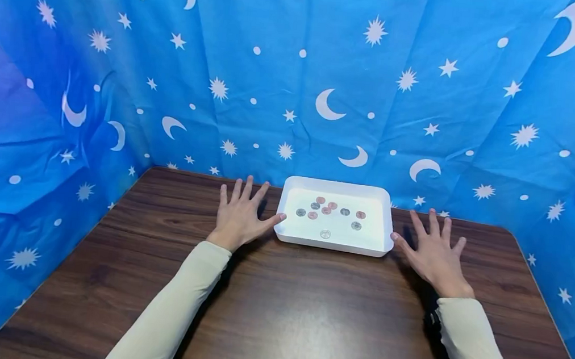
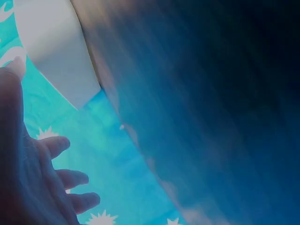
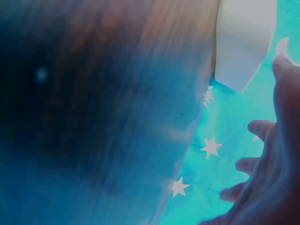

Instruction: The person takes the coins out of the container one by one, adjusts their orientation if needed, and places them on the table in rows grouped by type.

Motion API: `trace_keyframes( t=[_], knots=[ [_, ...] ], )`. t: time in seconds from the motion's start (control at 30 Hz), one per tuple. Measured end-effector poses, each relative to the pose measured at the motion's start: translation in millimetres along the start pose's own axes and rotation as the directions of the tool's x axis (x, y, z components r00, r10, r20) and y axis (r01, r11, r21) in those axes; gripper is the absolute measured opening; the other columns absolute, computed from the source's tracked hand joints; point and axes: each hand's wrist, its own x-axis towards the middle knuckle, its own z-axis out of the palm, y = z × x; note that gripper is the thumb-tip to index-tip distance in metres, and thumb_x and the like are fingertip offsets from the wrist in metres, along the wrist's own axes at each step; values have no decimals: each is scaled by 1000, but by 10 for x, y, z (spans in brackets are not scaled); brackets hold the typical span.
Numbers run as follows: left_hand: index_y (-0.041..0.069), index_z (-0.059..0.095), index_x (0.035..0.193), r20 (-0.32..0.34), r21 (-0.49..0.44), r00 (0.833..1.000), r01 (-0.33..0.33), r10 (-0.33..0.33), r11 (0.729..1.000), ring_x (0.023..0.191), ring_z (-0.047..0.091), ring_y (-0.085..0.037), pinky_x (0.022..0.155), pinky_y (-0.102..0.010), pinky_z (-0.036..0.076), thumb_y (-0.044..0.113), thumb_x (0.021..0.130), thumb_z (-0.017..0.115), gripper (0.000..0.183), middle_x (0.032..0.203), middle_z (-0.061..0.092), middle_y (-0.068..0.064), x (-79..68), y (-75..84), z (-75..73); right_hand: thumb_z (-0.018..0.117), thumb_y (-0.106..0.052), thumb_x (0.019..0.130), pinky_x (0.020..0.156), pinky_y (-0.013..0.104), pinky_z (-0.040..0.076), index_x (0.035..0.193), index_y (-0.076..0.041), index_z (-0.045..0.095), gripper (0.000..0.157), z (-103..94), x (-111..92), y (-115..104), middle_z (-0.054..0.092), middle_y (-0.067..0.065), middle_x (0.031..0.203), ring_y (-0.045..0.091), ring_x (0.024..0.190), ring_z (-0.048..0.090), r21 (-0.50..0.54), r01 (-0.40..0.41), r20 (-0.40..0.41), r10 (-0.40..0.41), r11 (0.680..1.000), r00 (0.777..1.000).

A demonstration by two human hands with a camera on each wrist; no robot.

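Note:
A shallow white tray (image 1: pixel 333 244) lies at the back of the table, holding several copper-coloured coins (image 1: pixel 361 215) and several silver-coloured coins (image 1: pixel 325 234) scattered over its bottom. Left of it, my left hand (image 1: pixel 240 215) has its fingers spread, and the thumb tip overlaps the tray's left rim; whether it touches, I cannot tell. My right hand (image 1: pixel 435 255) is spread on the other side, its thumb at the tray's front right corner. Neither palm holds anything. Both wrist views show the outer wall of the tray (image 2: pixel 56 51) beyond the hand's thumb.
The dark wood-grain table (image 1: pixel 306 318) has rounded far corners. A blue cloth (image 1: pixel 276 76) printed with white moons and stars hangs behind the table and along both sides, close to its far edge.

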Motion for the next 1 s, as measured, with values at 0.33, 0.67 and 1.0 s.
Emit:
trace_keyframes(
  t=[0.33, 0.67, 1.0],
  knots=[
    [19, 26, 169, 32, -228, 999, 0, 7, 974, 158, 21, -46, 127, -66, 13, 85, 95, 41, 100, 173, 22, -22, 19, 153, 68, 46, -73, 101, 114, 84, 12, 168, -9, 22, 96, 34, 34, -152, 10, 32, 171, 62, 153, 8, 47, 28, 1, -28, 998, 1000],
    [7, 48, 157, 40, -726, 983, 153, -180, 670, 139, 54, -36, 116, -53, 43, 50, 107, 55, 66, 150, 58, -20, -4, 220, 196, 56, -65, 102, 112, 79, 29, 165, -3, 29, 92, 126, 60, -344, 23, 31, 169, 57, 150, 26, 115, 62, 9, -64, 991, 998],
    [4, 62, 145, 84, -930, 962, 169, -259, 326, 127, 62, -29, 102, -40, 53, 16, 106, 60, 41, 137, 68, -18, 23, 303, 348, 58, -35, 109, 119, 66, 32, 159, 7, 36, 68, 235, 32, -461, 36, 34, 160, 51, 146, 38, 391, 22, -3, -23, 920, 1000]
  ],
)
